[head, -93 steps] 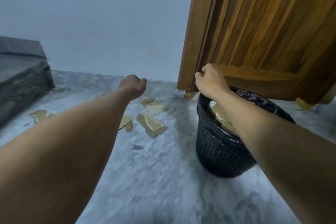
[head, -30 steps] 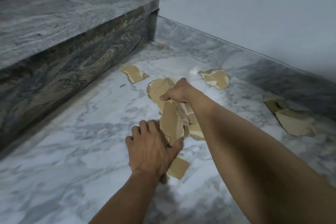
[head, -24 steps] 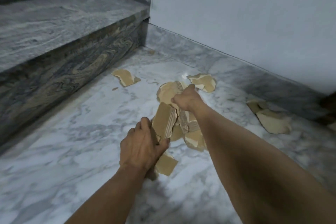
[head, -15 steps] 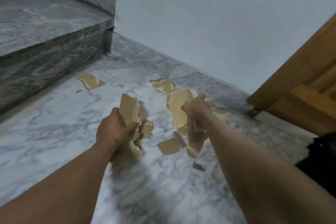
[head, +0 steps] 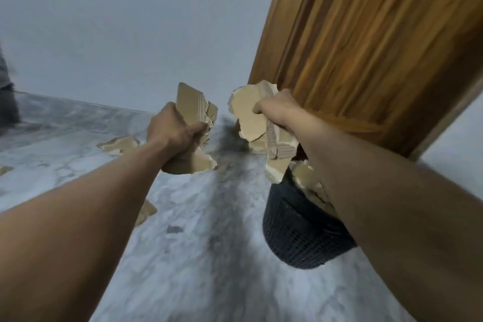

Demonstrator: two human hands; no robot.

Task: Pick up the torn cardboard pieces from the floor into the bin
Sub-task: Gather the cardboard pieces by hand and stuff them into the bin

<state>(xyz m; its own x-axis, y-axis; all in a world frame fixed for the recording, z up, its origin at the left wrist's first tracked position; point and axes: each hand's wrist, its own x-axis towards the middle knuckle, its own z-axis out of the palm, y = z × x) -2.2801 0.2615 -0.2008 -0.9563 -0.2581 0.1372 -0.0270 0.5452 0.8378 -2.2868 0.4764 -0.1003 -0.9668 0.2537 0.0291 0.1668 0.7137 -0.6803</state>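
Clenched a wad of torn cardboard pieces (head: 192, 106) tight in the left grip (head: 173, 129), held clear of the marble floor (head: 209, 269). Clenched a second wad (head: 251, 119) in the right grip (head: 281, 110), hung over the rim of the black mesh bin (head: 295, 232) beside the wooden door (head: 366, 47). Noted more scraps (head: 305, 178) already inside the bin. Noted a loose piece (head: 120, 144) lying near the floor's far edge, below the wall (head: 130, 21), and another piece (head: 147, 210) partly hidden under the left forearm.
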